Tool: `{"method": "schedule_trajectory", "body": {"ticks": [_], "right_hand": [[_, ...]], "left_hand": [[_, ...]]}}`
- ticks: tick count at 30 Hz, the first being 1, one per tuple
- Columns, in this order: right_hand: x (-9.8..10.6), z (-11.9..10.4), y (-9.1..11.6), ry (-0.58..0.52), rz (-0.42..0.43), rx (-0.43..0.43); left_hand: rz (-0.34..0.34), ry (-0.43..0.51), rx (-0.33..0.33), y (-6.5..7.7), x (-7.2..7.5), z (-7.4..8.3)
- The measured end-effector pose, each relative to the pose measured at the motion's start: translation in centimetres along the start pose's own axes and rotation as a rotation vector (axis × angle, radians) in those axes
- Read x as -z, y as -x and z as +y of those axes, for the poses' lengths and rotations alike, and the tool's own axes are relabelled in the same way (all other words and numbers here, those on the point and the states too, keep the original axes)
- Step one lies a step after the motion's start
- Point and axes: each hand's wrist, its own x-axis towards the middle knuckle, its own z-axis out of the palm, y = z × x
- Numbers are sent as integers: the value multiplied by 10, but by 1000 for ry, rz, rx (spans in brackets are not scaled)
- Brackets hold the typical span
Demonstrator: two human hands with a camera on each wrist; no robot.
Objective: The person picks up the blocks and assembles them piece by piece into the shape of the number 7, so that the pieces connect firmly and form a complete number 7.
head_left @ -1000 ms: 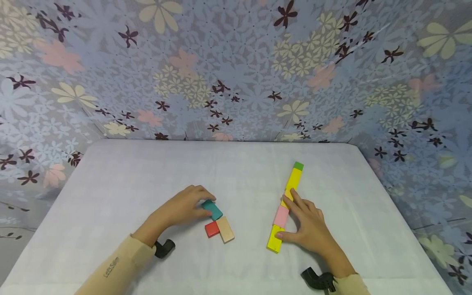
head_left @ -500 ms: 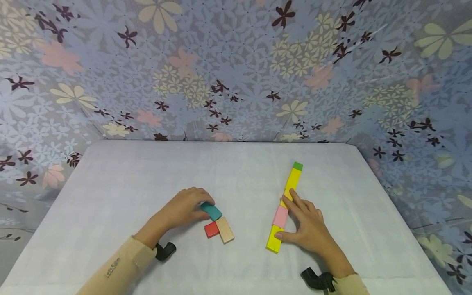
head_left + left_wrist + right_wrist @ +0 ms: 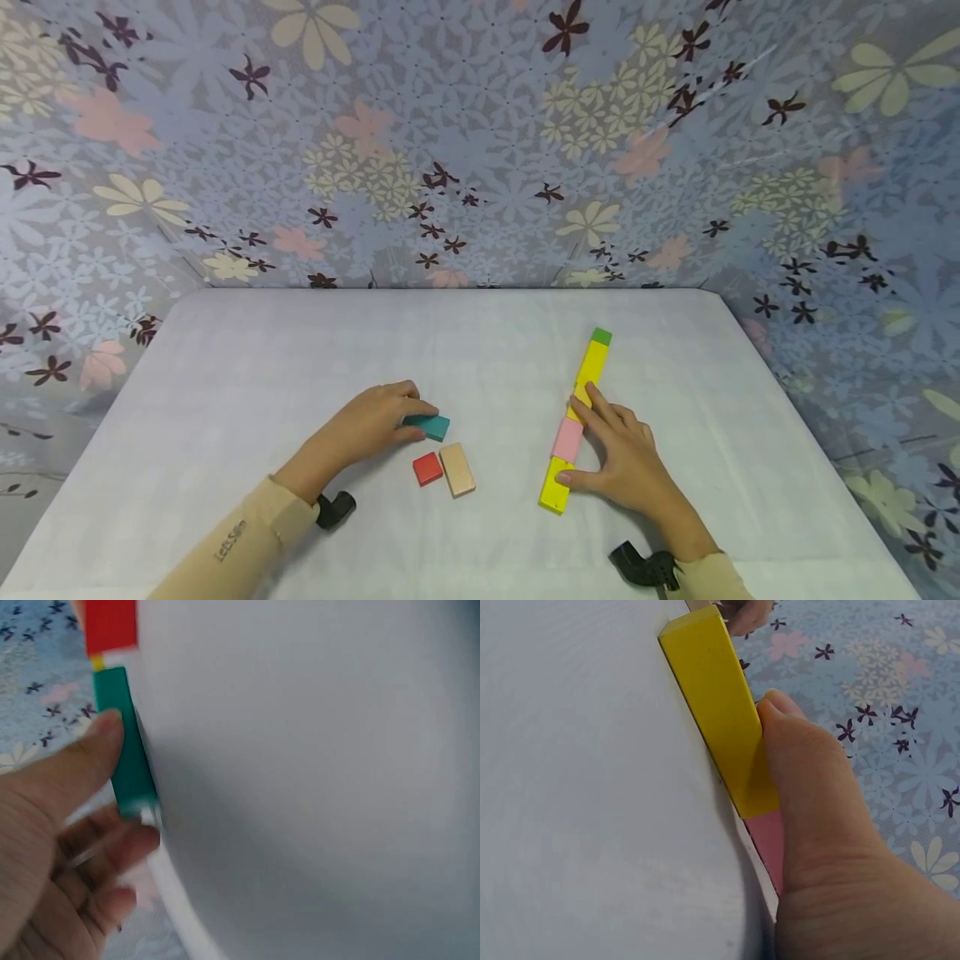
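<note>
My left hand [image 3: 375,421] pinches a teal block [image 3: 435,427], thumb along its near side and fingers over its left end. In the left wrist view the thumb presses the side of the teal block [image 3: 131,754]. Right of it, my right hand [image 3: 622,450] rests on a row of blocks with fingers spread. Its thumb touches the near yellow block [image 3: 553,497]; the fingertips lie on a yellow block [image 3: 581,406] farther up. Between these sits a pink block [image 3: 567,441], and beyond them another yellow block [image 3: 593,360] and a green block [image 3: 602,337].
A red block [image 3: 427,469] and a plain wooden block [image 3: 457,470] lie side by side just below the teal one. The table [image 3: 315,333] has a white cloth, with a flowered wall covering [image 3: 480,150] behind. A black wrist camera [image 3: 645,567] sits under the right wrist.
My left hand has turned the teal block from a slant to nearly level, away from the wooden block. A narrow gap now shows between the red and wooden blocks. The right hand stays in place.
</note>
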Motion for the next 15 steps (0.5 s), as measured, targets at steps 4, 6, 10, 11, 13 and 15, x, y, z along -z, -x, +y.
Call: {"method": "schedule_trajectory", "body": {"ticks": [4,6,10,11,13,15], "right_hand": [[0,0,-1,0,-3,-1],[0,1,-1,-1,-4,-2],[0,1,-1,-1,-5,-4],[0,1,-1,-1,-5,-5],[0,1,-1,-3,-4,-5],[0,1,-1,-9,-5,-5]], "left_hand": [[-26,-21,-31,-1,5,-1],[-29,-25,-48,-2,6,-2],[-28,-22,-59,-8,5,-1],[-27,-18,-57,-10,5,0],[-20,-14,-55,-17,5,2],[-10,-12,-55,-26,6,5]]}}
